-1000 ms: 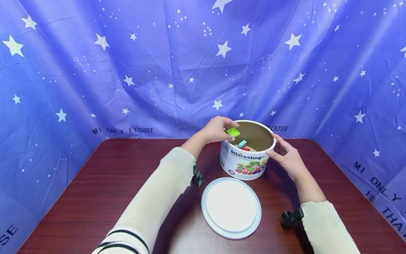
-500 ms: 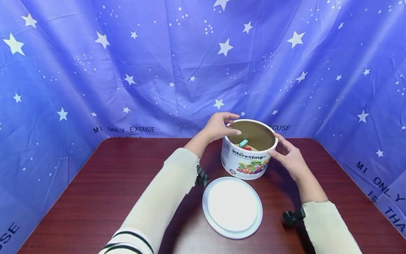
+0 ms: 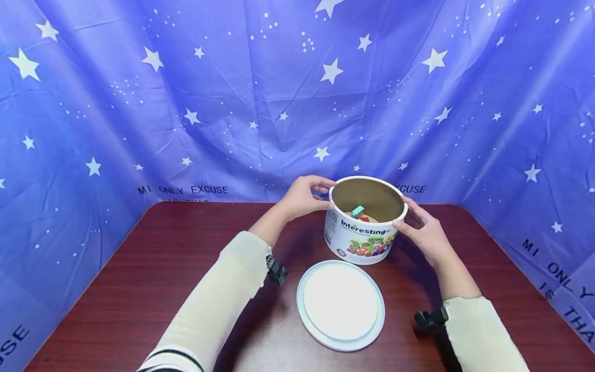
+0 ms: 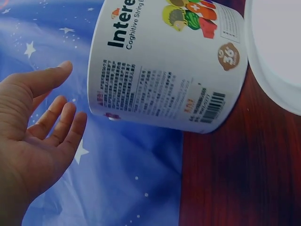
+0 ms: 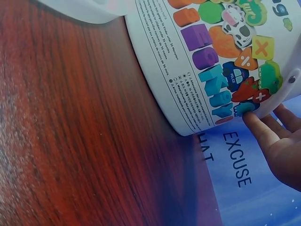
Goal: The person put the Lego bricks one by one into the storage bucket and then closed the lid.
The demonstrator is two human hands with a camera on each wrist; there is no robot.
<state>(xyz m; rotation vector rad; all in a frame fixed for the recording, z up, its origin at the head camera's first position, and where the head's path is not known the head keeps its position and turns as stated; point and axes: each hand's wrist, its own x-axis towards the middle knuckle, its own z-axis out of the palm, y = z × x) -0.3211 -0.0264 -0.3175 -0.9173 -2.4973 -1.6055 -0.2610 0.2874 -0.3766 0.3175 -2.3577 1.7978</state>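
Note:
A white round bucket (image 3: 334, 232) with a printed label stands uncovered on the table. Inside it a teal block (image 3: 357, 211) and a red piece (image 3: 364, 219) show near the bottom; the front wall hides the rest. My right hand (image 3: 424, 231) holds the bucket's right side at the rim, thumb at the front and fingers farther round. At the left rim is my left hand (image 3: 304, 198), holding nothing. In the left wrist view, its relaxed fingers (image 4: 77, 127) stand a little apart from the bucket wall.
A white round lid (image 3: 341, 305) lies on the dark red wooden table (image 3: 186, 274), just in front of the bucket. Behind the table's far edge hangs a blue curtain (image 3: 260, 93) with white stars. Black wrist cameras (image 3: 277, 270) sit on both sleeves.
My left hand let go of a bright green block over the bucket and drew back leftward to outside the rim. The green block is no longer visible. My right hand stayed at the bucket.

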